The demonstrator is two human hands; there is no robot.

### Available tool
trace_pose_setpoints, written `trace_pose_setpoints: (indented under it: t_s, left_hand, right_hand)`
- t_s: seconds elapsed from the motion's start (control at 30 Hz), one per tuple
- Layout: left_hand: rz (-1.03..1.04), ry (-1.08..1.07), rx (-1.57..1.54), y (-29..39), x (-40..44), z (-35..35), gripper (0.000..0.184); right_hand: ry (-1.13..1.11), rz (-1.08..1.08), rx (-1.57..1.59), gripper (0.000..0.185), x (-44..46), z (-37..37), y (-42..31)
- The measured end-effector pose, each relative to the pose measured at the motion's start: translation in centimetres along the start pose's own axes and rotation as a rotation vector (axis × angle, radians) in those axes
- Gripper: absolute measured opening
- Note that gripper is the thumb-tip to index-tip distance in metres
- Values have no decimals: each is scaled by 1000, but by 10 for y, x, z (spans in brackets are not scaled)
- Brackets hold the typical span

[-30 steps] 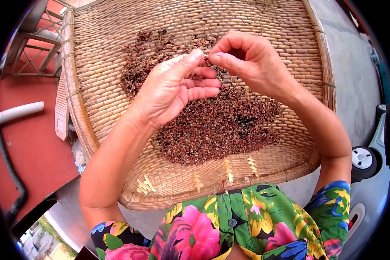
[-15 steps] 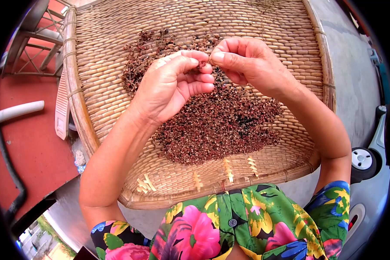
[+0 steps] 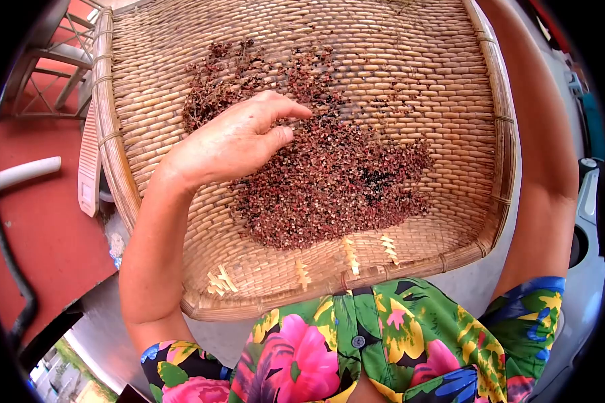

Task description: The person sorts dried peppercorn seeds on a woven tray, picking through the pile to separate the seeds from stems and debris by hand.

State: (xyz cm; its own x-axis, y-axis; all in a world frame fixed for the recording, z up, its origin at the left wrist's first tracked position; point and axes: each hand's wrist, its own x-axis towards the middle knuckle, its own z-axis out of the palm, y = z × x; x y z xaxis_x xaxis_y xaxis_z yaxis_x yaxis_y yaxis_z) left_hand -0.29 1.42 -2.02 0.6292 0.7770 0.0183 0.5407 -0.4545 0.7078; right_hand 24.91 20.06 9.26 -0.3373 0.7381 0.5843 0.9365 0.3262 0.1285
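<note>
My left hand (image 3: 238,141) is over the left side of a pile of dried peppercorns (image 3: 329,195), palm down. Its thumb and forefinger are apart, with nothing seen between them; the other fingers are largely hidden behind the hand. The pile mixes reddish-brown husks with small black seeds and lies on a large woven tray (image 3: 437,74) with a bound rim. Beyond the hand lie looser, stemmy peppercorn clusters (image 3: 212,91). My right forearm (image 3: 538,101) stretches up past the tray's right rim, and the hand itself is outside the view.
On the left are a white pipe (image 3: 20,176), a black hose (image 3: 7,255) and a pink ridged plastic piece (image 3: 89,164) beside the tray. A wooden frame (image 3: 54,74) stands at the upper left. A grey wheeled object (image 3: 588,228) is at the right.
My hands, which met over the pile at a small reddish piece, are now apart. The left has lowered toward the pile; the right has gone up and right, out of view.
</note>
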Motion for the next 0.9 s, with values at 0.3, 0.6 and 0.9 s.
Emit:
trace_pose_setpoints:
  t_s: [0.3, 0.6, 0.9]
  left_hand:
    - [-407, 362, -548, 9, 7, -29, 32]
    - [-412, 320, -529, 6, 10, -20, 29]
    - [-456, 236, -638, 4, 15, -1, 33]
  right_hand:
    - [-337, -631, 668, 16, -135, 57, -89]
    - [-520, -487, 698, 10, -157, 72, -92]
    - [-1188, 237, 1452, 20, -133, 35, -94]
